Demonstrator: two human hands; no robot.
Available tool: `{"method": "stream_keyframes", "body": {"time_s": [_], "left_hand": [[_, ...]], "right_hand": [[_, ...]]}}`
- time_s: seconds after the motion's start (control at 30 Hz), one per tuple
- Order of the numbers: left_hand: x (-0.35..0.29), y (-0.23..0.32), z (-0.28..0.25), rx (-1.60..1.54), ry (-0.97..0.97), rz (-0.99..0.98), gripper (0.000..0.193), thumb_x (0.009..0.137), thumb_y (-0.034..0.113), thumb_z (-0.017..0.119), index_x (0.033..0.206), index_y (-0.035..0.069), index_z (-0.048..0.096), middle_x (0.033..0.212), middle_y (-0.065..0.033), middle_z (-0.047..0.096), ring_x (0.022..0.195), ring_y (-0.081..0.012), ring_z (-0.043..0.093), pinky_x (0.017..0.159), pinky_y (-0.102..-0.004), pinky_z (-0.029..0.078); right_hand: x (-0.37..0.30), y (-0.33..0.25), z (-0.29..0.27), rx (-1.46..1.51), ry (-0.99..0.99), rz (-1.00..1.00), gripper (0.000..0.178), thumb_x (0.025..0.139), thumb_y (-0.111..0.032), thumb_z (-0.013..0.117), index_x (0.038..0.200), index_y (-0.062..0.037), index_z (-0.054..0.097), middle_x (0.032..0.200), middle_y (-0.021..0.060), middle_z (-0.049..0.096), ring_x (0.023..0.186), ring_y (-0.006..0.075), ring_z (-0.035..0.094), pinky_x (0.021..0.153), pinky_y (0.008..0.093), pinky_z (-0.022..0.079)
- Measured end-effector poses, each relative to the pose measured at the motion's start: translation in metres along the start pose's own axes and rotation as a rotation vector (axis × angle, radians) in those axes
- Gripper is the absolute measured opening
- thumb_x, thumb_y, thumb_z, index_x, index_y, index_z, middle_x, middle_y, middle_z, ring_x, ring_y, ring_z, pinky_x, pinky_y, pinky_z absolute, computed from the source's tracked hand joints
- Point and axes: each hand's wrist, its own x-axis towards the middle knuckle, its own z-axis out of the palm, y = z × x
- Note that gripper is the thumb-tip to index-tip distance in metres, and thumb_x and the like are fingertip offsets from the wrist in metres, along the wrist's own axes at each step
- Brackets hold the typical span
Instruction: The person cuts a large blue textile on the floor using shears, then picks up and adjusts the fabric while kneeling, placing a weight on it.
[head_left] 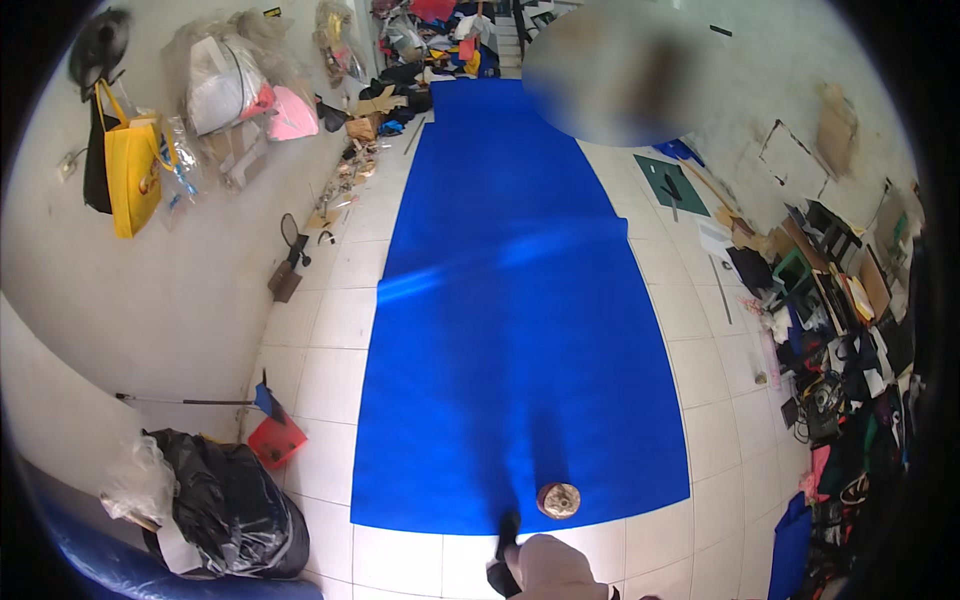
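Observation:
Neither of my hands shows clearly. At the lower edge there is only pale clothing [558,568] of mine, with a dark shoe [508,530] beside it. In front of me a long blue sheet [520,380] lies flat over the tiled floor, running away toward the far end. A lighter crease or band of shine crosses it, and its right edge has a step about halfway along. Near the sheet's close edge stands a small round thing [558,500] like a tin or a roll, with a shiny brownish top and reddish side.
At left are a stuffed black bag [235,500], a red dustpan [277,440] and a hanging yellow bag [135,180]. Piled goods [850,380] line the right wall. A green mat [670,185] lies right of the sheet. A blurred round patch covers part of the upper right.

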Motion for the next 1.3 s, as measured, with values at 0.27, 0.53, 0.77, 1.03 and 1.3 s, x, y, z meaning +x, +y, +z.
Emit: {"method": "stream_keyframes", "body": {"time_s": [0.27, 0.53, 0.77, 1.03, 1.3], "left_hand": [[0.107, 0.029, -0.09, 0.173, 0.242, 0.367, 0.043, 0.082, 0.014, 0.064, 0.125, 0.015, 0.056, 0.109, -0.0008, 0.066, 0.083, -0.0135, 0.063, 0.083, -0.033, 0.052], [0.172, 0.099, -0.198, -0.713, 0.322, -0.166, 0.038, 0.085, 0.033, 0.066, 0.114, 0.009, 0.059, 0.08, -0.0097, 0.064, 0.06, -0.0151, 0.056, 0.05, -0.0297, 0.046], [0.275, 0.085, -0.28, -1.022, 0.132, -0.347, 0.024, 0.087, 0.025, 0.06, 0.106, 0.011, 0.063, 0.085, -0.0061, 0.064, 0.073, -0.0203, 0.061, 0.058, -0.0361, 0.05], [0.47, 0.083, -0.535, -0.876, 0.09, -0.351, 0.016, 0.087, 0.026, 0.057, 0.095, 0.012, 0.061, 0.07, -0.0009, 0.052, 0.06, -0.0146, 0.053, 0.05, -0.0295, 0.043], [0.654, 0.201, -0.808, -0.897, 0.301, -0.363, 0.015, 0.088, 0.027, 0.055, 0.084, 0.012, 0.057, 0.06, 0.0027, 0.043, 0.051, -0.0094, 0.046, 0.044, -0.0244, 0.037]], "right_hand": [[0.083, -0.156, -0.038, -0.217, 0.045, 0.025, 0.049, 0.079, -0.06, 0.059, 0.07, -0.0122, 0.067, 0.067, 0.0047, 0.066, 0.067, 0.019, 0.064, 0.071, 0.0358, 0.051], [0.11, -0.663, -0.217, -0.368, 0.526, -0.652, 0.036, 0.09, -0.038, 0.053, 0.095, -0.0043, 0.064, 0.09, 0.0154, 0.067, 0.082, 0.0349, 0.064, 0.07, 0.0424, 0.049], [0.072, -0.983, -0.209, 0.327, 0.295, -0.887, 0.014, 0.087, -0.013, 0.052, 0.085, -0.0024, 0.06, 0.074, 0.0021, 0.058, 0.064, 0.0117, 0.053, 0.057, 0.0289, 0.044], [0.085, -1.004, -0.107, -0.178, -0.026, -0.19, 0.046, 0.082, -0.051, 0.063, 0.097, -0.0078, 0.069, 0.073, 0.0058, 0.064, 0.066, 0.0181, 0.061, 0.058, 0.0359, 0.052], [0.198, -1.096, -0.122, 0.141, -0.134, 0.056, 0.037, 0.085, -0.048, 0.061, 0.086, -0.0116, 0.065, 0.077, 0.0041, 0.062, 0.065, 0.0174, 0.059, 0.057, 0.0375, 0.05]]}}
